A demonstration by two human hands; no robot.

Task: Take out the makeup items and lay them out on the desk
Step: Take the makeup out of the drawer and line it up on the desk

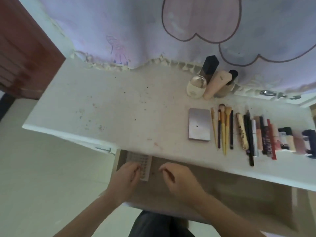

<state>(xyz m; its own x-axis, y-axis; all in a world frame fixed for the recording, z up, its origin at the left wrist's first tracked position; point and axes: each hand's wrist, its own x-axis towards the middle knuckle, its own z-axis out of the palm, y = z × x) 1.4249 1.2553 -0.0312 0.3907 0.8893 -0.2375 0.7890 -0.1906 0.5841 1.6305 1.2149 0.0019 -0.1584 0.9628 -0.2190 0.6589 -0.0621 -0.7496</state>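
Note:
An open drawer (222,190) sticks out under the white desk (111,106). In its left end lies a flat clear tray of false lashes (142,162). My left hand (125,178) rests on the tray's near left part, fingers curled on it. My right hand (177,178) hovers over the bare drawer bottom just right of the tray, fingers bent, holding nothing. On the desk at the right lie a silver-pink palette (199,124), several brushes (222,127) and a row of pencils, lip tubes and small bottles (266,135).
Upright bottles and tubes (210,81) stand at the desk's back by a lilac curtain (153,31). A reddish-brown door (22,48) is at the far left. Pale floor tiles (42,177) lie below the desk's left edge. My dark-clad lap (157,224) is under the drawer.

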